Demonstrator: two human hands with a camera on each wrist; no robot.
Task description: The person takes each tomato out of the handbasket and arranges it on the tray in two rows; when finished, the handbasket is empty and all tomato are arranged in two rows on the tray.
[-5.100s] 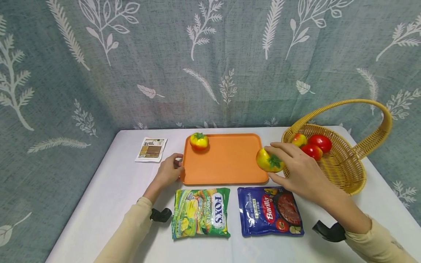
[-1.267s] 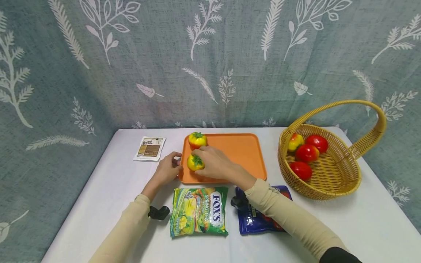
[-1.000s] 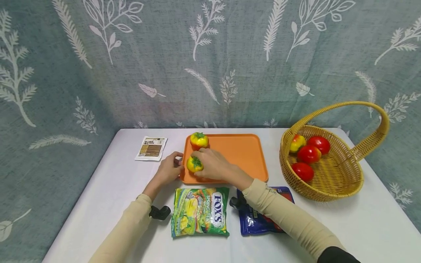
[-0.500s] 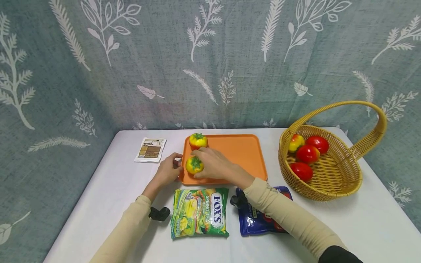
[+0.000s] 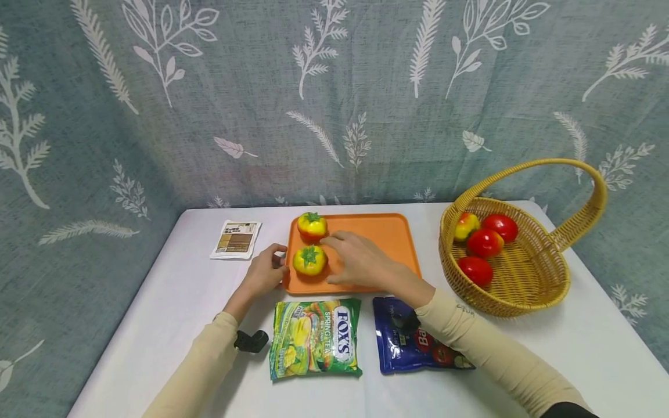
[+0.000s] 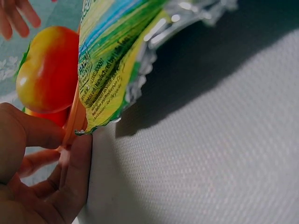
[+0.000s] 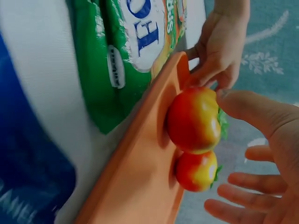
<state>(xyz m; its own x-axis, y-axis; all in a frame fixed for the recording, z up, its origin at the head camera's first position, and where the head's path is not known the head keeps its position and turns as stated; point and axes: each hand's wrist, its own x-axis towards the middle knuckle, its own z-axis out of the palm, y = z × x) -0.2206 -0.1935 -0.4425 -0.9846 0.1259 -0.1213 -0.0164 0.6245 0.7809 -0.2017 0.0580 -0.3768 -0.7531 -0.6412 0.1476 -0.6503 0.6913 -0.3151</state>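
On the orange tray [image 5: 391,232] sit two yellow-and-red fruits with green leafy tops, one behind the other along its left side. The nearer fruit [image 5: 309,261] stands just left of my right hand [image 5: 363,262], whose fingers are spread and hold nothing. In the right wrist view that thumb [image 7: 252,108] overlaps the top of the nearer fruit. Behind it is the farther fruit [image 5: 312,226]. My left hand [image 5: 263,273] pinches the tray's left rim; the left wrist view shows the thumb [image 6: 39,130] over the orange edge and fingers underneath.
A wicker basket [image 5: 543,278] with a tall handle holds several red and yellow fruits at the right. Before the tray lie a green candy bag [image 5: 316,337] and a blue pouch [image 5: 389,342], partly under my right forearm. A small white-and-brown packet [image 5: 236,239] lies back left.
My right hand carried the nearer fruit from the basket side leftward and set it on the tray. Its fingers have now let go and drawn right. My left hand stayed at the rim.
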